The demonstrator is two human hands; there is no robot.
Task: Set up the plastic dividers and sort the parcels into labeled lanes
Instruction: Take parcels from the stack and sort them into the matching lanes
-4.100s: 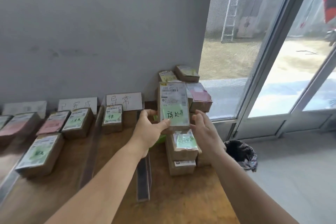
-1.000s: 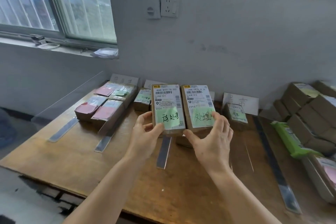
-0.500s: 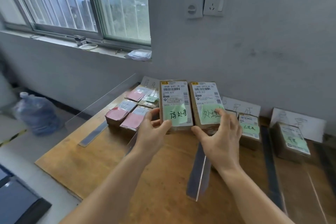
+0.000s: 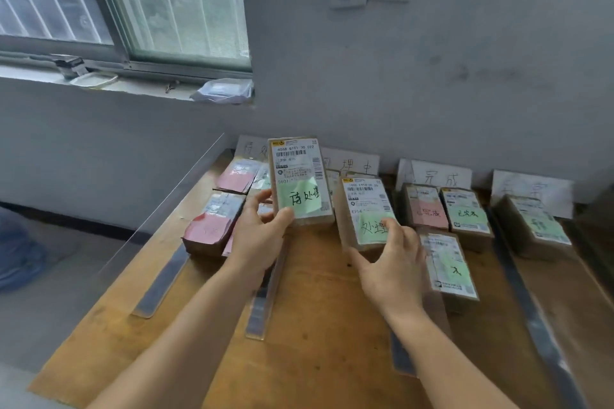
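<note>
My left hand [image 4: 257,236] grips a brown parcel [image 4: 300,181] with a green note, held up above the table over the left lanes. My right hand [image 4: 392,262] holds a second brown parcel [image 4: 363,209] with a green note, lower, down near the table top in the second lane. Clear plastic dividers [image 4: 265,292] stand in strips on the wooden table [image 4: 319,342] and split it into lanes. White handwritten lane labels [image 4: 435,176] lean against the wall. Parcels with pink notes [image 4: 212,226] lie in the leftmost lane.
Parcels with pink and green notes [image 4: 447,212] lie in the third lane, one more parcel [image 4: 448,266] in front of them. Another parcel [image 4: 531,226] sits in the right lane. A tall clear divider [image 4: 166,206] edges the table's left side. A blue water bottle [image 4: 16,249] sits on the floor.
The two parcels, held side by side before, have moved apart. My right hand has lowered its parcel toward the table in the second lane; my left hand still holds its parcel up.
</note>
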